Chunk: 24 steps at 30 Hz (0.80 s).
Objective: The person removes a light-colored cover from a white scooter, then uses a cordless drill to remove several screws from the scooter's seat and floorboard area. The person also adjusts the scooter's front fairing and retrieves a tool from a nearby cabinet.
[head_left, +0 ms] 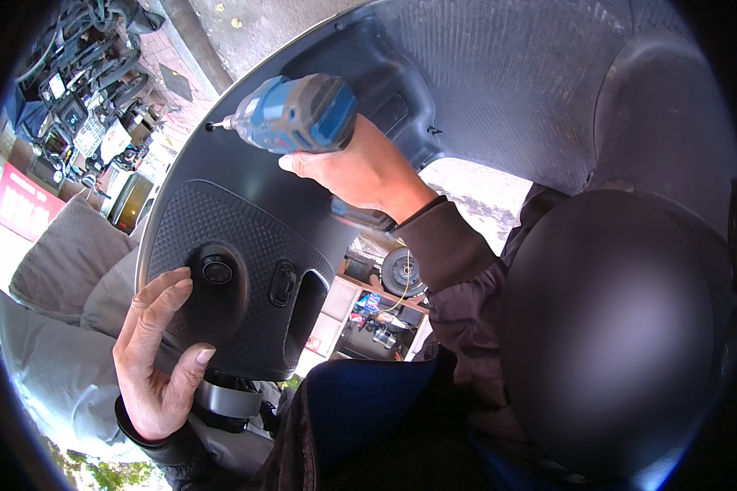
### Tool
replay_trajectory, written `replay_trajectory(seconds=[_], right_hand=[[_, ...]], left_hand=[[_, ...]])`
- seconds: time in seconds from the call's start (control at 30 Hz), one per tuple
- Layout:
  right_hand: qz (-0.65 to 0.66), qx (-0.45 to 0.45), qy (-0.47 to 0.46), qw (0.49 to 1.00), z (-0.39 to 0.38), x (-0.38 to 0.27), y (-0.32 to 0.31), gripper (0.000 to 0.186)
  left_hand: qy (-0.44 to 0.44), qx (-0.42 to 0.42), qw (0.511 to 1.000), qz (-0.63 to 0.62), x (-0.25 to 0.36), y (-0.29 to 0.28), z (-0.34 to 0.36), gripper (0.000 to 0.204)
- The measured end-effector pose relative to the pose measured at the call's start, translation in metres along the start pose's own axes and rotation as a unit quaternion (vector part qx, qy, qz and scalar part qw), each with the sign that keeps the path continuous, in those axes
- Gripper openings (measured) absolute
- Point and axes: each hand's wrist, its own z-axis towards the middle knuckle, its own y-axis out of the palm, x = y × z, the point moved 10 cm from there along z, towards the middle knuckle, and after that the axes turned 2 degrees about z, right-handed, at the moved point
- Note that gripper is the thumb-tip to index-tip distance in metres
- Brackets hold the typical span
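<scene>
My right hand [360,176] is wrapped round the grip of a blue and grey cordless drill [295,114]. Its bit meets a small dark hole [211,127] near the upper left edge of a scooter's black inner front panel [246,172]. A screw cannot be made out there. My left hand [155,352] has its fingers apart and holds nothing; its fingertips are by the panel's left edge, next to a round ignition lock [217,270]. To the right of the lock sits a small oval fitting [282,283] with an open pocket beside it.
The scooter's ribbed black footboard [499,82] stretches to the upper right. A large smooth dark rounded shape [606,335] fills the lower right. Grey padded fabric [74,311] hangs at the left. Behind stand parked scooters [90,106], and a wheel [401,272] shows below my right arm.
</scene>
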Motion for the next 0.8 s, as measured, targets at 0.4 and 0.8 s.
replay_trajectory(seconds=[0.4,0.8], right_hand=[[-0.038,0.0,0.004,0.999,-0.003,-0.006,0.004,0.03],[0.016,0.01,-0.02,1.0,-0.006,0.002,0.002,0.034]], left_hand=[[0.004,-0.002,1.0,-0.001,0.003,0.001,0.0,0.062],[0.03,-0.015,0.999,-0.016,0.004,0.009,0.009,0.057]])
